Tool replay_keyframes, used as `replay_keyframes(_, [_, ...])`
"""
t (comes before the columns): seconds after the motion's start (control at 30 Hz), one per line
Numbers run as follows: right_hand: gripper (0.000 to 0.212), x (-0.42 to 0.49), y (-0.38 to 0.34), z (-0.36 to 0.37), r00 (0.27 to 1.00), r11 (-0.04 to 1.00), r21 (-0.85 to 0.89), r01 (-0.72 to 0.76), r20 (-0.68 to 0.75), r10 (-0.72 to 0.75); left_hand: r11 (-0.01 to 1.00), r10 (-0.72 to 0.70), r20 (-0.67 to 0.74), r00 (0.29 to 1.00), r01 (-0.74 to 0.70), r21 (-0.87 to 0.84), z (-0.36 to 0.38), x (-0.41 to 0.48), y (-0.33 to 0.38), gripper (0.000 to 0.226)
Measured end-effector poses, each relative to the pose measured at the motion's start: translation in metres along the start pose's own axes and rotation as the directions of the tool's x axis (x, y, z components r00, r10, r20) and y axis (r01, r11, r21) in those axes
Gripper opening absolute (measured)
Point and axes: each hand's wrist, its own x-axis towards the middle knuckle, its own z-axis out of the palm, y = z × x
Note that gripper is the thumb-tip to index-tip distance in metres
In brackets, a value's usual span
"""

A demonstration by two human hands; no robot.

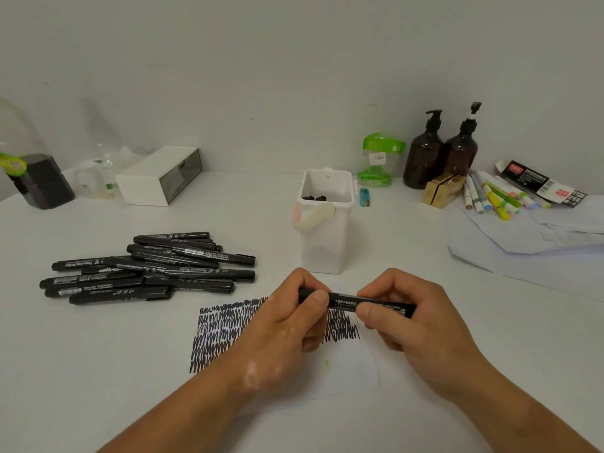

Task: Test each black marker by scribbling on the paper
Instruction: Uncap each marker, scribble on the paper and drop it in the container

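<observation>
Both hands hold one black marker [346,300] level above the paper [346,364]. My left hand [287,325] grips its left end, thumb on top. My right hand [408,318] pinches the barrel with the white print. The white paper lies on the table under my hands and carries dense black scribbles [219,331] across its upper part. A pile of several black markers [150,268] lies to the left. A white bucket [323,223] with a cream handle stands behind my hands, with dark marker ends inside.
At the back right stand two brown pump bottles [441,152], a green-lidded jar [379,158], gold boxes [441,189] and coloured highlighters [493,196], beside pale paper sheets [529,243]. A white drawer box [160,174] and a dark container [42,181] sit at the back left.
</observation>
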Motion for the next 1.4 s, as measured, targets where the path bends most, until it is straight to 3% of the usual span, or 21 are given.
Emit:
replay_keyframes(0.3, [0.028,0.0,0.0,0.001,1.0,0.999,-0.046,0.012,-0.025,-0.014,1.0,-0.014,-0.022,1.0,0.014,-0.008,0.004,-0.001,0.007,0.022])
replay_keyframes(0.5, [0.012,0.001,-0.002,0.003,1.0,1.0,-0.009,0.006,-0.022,-0.006,1.0,0.003,-0.035,0.999,-0.003,-0.013,0.005,-0.002,0.009,0.023])
replay_keyframes(0.67, [0.021,0.001,-0.001,0.003,1.0,1.0,0.011,0.009,-0.022,-0.009,1.0,0.031,-0.016,0.999,-0.031,0.005,0.004,0.0,0.007,0.022])
replay_keyframes(0.77, [0.008,0.003,0.002,0.005,0.999,0.992,0.121,-0.038,0.003,0.038,0.998,0.045,0.021,0.999,-0.046,0.035,-0.002,0.003,0.004,0.024])
replay_keyframes(0.87, [0.011,0.005,0.002,0.003,0.996,0.962,0.257,-0.092,0.022,0.089,0.997,0.066,0.046,0.997,-0.068,0.037,-0.006,0.004,0.004,0.032])
replay_keyframes(0.97, [0.01,0.005,0.002,0.002,0.986,0.897,0.41,-0.165,0.077,0.146,0.994,0.086,0.014,0.996,-0.085,-0.071,-0.006,0.006,0.001,0.021])
replay_keyframes(1.07, [0.006,0.002,0.001,0.007,0.972,0.851,0.472,-0.229,0.158,0.174,0.992,0.098,-0.054,0.994,-0.102,-0.072,-0.005,0.006,-0.002,0.027])
replay_keyframes(1.17, [0.012,0.0,0.0,0.013,0.978,0.926,0.33,-0.182,0.162,0.134,0.994,0.112,-0.084,0.99,-0.113,-0.003,-0.006,0.005,0.0,0.033])
replay_keyframes(1.27, [0.013,-0.002,0.0,0.013,0.991,0.995,0.078,-0.066,0.125,0.056,0.991,0.131,-0.063,0.989,-0.131,-0.004,-0.008,0.005,0.002,0.022])
replay_keyframes(1.4, [0.008,0.0,0.0,0.003,0.997,0.989,-0.129,0.074,0.024,-0.072,0.989,0.103,-0.067,0.992,-0.096,0.109,-0.011,0.003,0.005,0.017])
